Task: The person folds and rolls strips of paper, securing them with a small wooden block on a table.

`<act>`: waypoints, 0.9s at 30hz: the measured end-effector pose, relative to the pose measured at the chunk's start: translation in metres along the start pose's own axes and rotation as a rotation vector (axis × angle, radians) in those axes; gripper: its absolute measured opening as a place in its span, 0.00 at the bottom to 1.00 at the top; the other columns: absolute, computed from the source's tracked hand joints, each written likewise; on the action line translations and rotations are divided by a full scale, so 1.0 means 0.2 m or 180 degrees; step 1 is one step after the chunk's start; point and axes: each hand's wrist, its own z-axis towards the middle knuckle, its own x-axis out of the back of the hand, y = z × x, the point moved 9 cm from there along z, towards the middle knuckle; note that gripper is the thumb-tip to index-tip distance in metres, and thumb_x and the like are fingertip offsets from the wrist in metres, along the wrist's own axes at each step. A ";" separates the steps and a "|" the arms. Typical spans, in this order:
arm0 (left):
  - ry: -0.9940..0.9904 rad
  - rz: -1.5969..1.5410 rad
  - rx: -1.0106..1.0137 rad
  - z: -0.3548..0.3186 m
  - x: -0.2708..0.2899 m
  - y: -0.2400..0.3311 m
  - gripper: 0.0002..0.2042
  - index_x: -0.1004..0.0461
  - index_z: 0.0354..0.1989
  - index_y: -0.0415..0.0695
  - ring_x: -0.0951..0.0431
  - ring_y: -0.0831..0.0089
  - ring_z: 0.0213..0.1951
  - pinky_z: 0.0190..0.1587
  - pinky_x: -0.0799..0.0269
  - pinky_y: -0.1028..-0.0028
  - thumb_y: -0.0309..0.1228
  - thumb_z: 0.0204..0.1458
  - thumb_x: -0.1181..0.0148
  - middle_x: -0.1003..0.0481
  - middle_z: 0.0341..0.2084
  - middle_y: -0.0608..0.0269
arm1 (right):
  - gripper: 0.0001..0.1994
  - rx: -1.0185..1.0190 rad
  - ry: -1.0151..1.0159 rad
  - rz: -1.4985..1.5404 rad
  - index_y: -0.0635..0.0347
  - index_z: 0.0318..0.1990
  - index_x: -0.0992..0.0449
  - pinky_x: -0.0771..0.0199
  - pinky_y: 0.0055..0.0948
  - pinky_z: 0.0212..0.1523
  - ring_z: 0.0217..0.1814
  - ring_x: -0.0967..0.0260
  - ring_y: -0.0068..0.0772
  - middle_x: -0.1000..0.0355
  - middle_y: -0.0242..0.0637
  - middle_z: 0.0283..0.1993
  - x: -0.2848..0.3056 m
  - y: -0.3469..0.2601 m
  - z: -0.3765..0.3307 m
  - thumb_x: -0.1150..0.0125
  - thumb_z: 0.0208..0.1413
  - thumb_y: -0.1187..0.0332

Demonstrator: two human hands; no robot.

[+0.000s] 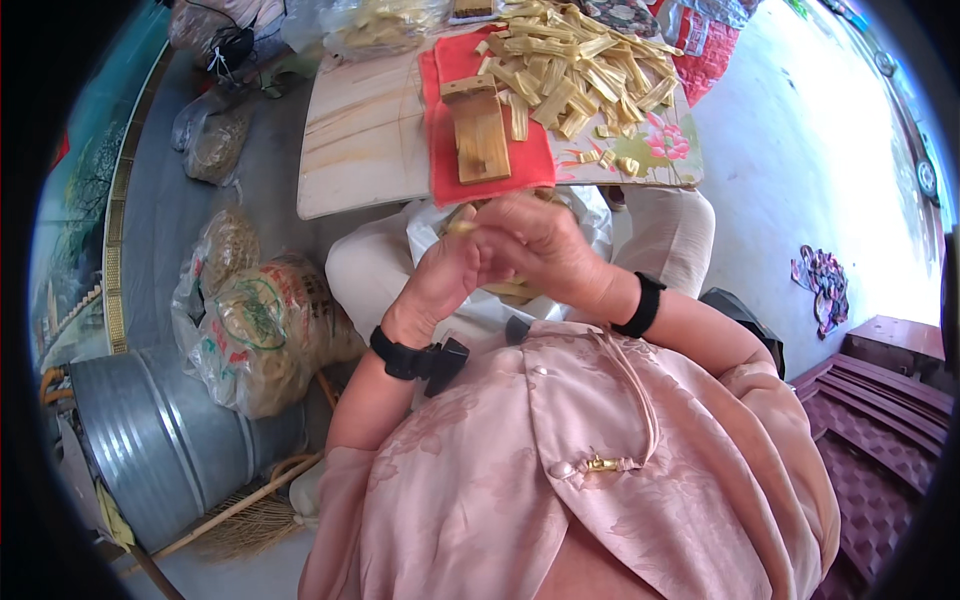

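Note:
My left hand (445, 268) and my right hand (548, 240) meet above my lap, just below the table's near edge. Their fingers are curled together around a small pale yellow folded strip (462, 227), which is blurred and mostly hidden by the fingers. Beneath them, a white plastic bag (597, 222) lies open between my knees, with yellowish pieces in it. On the table a wooden block tool (483, 140) with a raised crosspiece rests on a red cloth (535, 165). A heap of pale yellow flat dried strips (575, 65) covers the far right, and several small folded pieces (608, 160) lie nearer.
The table (365, 130) has a flower print at its right corner. Stuffed plastic bags (255, 325), a metal drum (150, 430) and a straw broom (245, 525) stand at left. Purple panelling (880, 450) is at lower right, with a crumpled cloth (822, 290) on the floor beyond.

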 end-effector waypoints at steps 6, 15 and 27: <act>0.0067 -0.0370 0.0126 0.05 -0.02 0.06 0.11 0.32 0.42 0.42 0.28 0.72 0.33 0.36 0.30 0.72 0.34 0.58 0.56 0.29 0.33 0.61 | 0.09 -0.1860 -0.0838 0.1752 0.65 0.38 0.28 0.32 0.24 0.30 0.29 0.32 0.22 0.31 0.32 0.27 -0.18 0.21 -0.08 0.48 0.58 0.68; 0.0864 0.4114 -0.1364 -0.02 -0.12 0.27 0.07 0.28 0.34 0.40 0.27 0.59 0.30 0.35 0.31 0.66 0.21 0.49 0.53 0.29 0.27 0.59 | 0.12 -0.0103 0.0062 -0.0427 0.65 0.32 0.32 0.34 0.32 0.27 0.25 0.31 0.32 0.35 0.40 0.23 -0.01 0.15 0.06 0.49 0.58 0.63; 0.1379 0.3538 -0.2267 -0.14 -0.23 0.49 0.05 0.32 0.38 0.41 0.26 0.74 0.33 0.38 0.31 0.77 0.25 0.57 0.54 0.27 0.29 0.62 | 0.12 -0.0251 -0.0362 -0.0100 0.66 0.34 0.33 0.34 0.34 0.24 0.22 0.30 0.38 0.33 0.42 0.21 0.03 -0.03 0.07 0.48 0.57 0.63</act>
